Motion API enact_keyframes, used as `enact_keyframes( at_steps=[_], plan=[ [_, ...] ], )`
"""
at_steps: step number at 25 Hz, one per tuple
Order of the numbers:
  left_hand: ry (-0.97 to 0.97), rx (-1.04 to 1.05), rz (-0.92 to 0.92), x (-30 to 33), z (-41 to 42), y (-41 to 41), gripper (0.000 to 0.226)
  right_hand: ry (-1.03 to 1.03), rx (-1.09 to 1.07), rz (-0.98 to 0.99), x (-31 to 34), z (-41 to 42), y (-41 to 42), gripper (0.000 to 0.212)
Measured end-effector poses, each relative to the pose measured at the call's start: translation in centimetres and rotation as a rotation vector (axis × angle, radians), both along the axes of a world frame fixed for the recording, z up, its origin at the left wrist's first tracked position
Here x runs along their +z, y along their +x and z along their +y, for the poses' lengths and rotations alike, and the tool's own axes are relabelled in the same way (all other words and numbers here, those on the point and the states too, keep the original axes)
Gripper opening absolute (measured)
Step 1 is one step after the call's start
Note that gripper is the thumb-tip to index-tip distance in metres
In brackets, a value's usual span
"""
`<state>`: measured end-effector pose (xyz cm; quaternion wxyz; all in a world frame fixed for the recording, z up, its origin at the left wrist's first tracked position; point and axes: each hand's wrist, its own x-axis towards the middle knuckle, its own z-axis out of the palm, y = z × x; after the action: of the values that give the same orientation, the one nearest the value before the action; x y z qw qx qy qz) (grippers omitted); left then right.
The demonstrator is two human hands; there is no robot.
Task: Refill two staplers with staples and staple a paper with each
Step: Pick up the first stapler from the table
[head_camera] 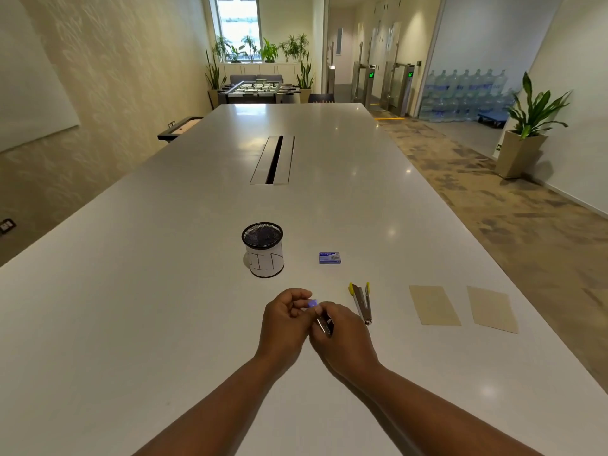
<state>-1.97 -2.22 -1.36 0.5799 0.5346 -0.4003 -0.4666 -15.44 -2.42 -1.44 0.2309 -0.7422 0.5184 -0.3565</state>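
Evidently the job is in its early half. Just nearer the person than the mesh cup (263, 250), the left hand (285, 320) and right hand (342, 337) meet over the white table (164, 291), both curled round a small purple stapler (320, 315): the left fingertips pinch its purple end, while the right hand grips the dark metal body. Whether staples are going in or the magazine is only being opened, I cannot tell; no strip of staples shows.

To the right of the cup lies the blue staple box (329, 258), which looks closed. Right of the cup and nearer the person, the yellow stapler (361, 302) lies swung open on the table, apparently awaiting its refill or just loaded. Further right again, well apart from the cup, two tan papers (434, 309) (492, 309) lie flat and side by side; if either bears a staple, it is too small to see. So I judge both staplings remain, and at least one refill.
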Motion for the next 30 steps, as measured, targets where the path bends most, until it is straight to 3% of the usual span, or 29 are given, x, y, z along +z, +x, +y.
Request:
enact_keyframes(
  at_steps=[5, 11, 15, 19, 23, 30],
  plan=[
    [0.003, 0.016, -0.129, 0.0, -0.5, 0.0, 0.020, 0.030, -0.046, -0.111, -0.2, -0.3, -0.3, 0.015],
    [0.017, -0.171, -0.249, 0.6, -0.3, -1.5, 0.033, 0.089, 0.007, -0.302, 0.0, -0.3, -0.6, 0.022],
    [0.029, -0.128, -0.276, 1.0, -0.5, -1.8, 0.036, 0.093, 0.050, -0.326, 0.2, 0.0, -0.7, 0.022],
    [0.036, -0.018, -0.434, 0.7, -0.5, -2.6, 0.037, 0.053, 0.040, -0.331, 0.4, 0.5, -0.7, 0.020],
    [0.065, 0.026, -0.378, 1.0, -1.0, -2.7, 0.038, 0.044, -0.060, -0.432, 0.5, 0.5, -0.8, 0.019],
    [0.050, -0.012, -0.194, 0.8, -1.3, -1.9, 0.032, 0.017, -0.028, -0.450, 0.6, 0.6, -0.7, 0.020]
  ],
)
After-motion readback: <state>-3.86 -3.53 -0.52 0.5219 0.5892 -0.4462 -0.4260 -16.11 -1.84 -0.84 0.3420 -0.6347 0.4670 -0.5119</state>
